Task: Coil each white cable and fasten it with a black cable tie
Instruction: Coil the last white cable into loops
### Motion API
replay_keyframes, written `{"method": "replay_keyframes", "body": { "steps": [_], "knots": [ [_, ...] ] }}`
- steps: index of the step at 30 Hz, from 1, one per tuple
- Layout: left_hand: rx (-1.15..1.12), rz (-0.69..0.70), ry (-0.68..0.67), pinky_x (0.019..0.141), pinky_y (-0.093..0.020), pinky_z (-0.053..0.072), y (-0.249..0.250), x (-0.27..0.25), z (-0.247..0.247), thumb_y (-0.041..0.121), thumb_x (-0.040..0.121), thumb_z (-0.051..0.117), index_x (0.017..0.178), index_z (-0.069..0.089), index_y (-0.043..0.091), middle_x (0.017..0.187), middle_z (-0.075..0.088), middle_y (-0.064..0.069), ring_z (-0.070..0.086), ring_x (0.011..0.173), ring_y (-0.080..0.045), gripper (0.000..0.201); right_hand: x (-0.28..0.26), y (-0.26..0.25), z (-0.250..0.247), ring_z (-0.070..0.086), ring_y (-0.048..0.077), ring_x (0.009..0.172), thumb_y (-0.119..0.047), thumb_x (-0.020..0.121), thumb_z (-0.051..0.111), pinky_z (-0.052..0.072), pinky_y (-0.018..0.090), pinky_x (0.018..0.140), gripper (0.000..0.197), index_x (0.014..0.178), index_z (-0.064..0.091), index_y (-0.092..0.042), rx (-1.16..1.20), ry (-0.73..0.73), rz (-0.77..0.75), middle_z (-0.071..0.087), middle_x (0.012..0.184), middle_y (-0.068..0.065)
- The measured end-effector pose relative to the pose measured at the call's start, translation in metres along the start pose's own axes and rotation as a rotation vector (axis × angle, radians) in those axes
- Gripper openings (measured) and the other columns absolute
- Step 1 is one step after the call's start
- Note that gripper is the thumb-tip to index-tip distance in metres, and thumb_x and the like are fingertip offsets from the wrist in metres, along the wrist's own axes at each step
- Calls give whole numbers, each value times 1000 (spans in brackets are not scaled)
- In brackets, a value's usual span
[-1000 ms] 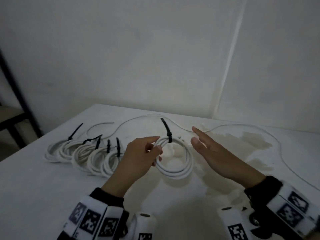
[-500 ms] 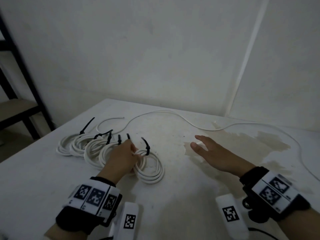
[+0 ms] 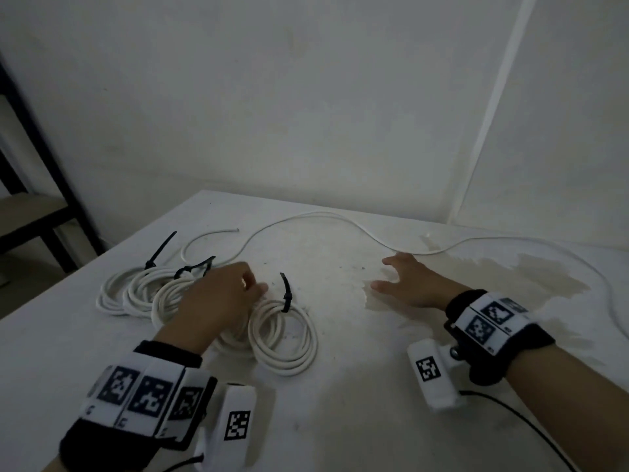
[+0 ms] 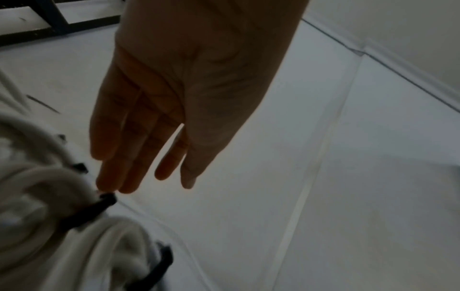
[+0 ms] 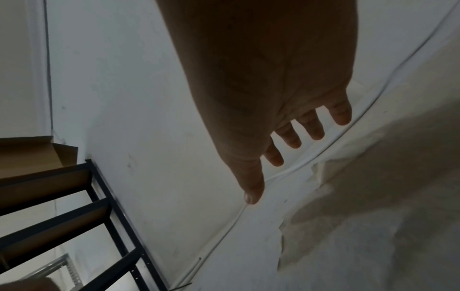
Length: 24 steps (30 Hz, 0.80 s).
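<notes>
Coils of white cable are lying at your left on the white table (image 3: 340,420), the nearest coil (image 3: 284,335) cinched at its far side by a black cable tie (image 3: 286,294) whose tail is sticking up. Your left hand (image 3: 218,301) is hovering over the neighbouring coils (image 3: 143,291), fingers (image 4: 129,157) loosely straight and gripping nothing; the left wrist view is showing fingertips just above a tie head, and contact cannot be told. Your right hand (image 3: 408,284) is reaching forward over the table top, fingers (image 5: 313,126) spread and empty, near the loose white cable (image 3: 340,219) that is snaking across the far side of the table in front of the wall (image 3: 306,97). One free end (image 3: 235,229) of that cable is lying beyond the coils. Judging by its soft curves, the cable is light and limp yet springy enough to unwind once coiled, so you are best taking it near an end and pinching the loops together where they cross. A dark metal shelf (image 3: 41,212) is standing off to the far left.
</notes>
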<state>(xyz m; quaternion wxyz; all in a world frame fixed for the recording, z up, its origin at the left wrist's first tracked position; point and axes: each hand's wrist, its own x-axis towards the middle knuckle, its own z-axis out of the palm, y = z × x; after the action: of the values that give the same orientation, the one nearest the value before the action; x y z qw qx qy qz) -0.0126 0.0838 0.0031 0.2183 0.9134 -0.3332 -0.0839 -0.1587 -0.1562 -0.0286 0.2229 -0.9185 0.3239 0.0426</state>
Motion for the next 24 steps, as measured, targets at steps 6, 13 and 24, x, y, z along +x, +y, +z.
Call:
{"method": "replay_keyframes", "body": {
  "steps": [6,13,24],
  "knots": [
    [-64,56,96,64,-26,41,11,17,-30,37,90,53,89,57,16,81,63,-1,58,77,-19,21,51,-1,-11,17,30,139,-47,90,47,22,42,112,71,144,19,-11,-154,22,65,14,153,11],
    [54,143,62,72,-28,45,47,40,-44,44,90,51,93,57,21,91,63,3,61,87,-18,24,76,-1,-10,37,32,126,-46,89,49,33,42,101,63,138,25,-14,-266,52,121,38,137,14],
    [162,429,-227,106,-36,29,134,85,17,28,95,47,148,3,29,153,14,-12,33,133,-30,69,20,-10,-49,56,31,99,-32,99,34,37,30,70,31,120,44,-12,-124,263,-101,60,112,14]
  ]
}}
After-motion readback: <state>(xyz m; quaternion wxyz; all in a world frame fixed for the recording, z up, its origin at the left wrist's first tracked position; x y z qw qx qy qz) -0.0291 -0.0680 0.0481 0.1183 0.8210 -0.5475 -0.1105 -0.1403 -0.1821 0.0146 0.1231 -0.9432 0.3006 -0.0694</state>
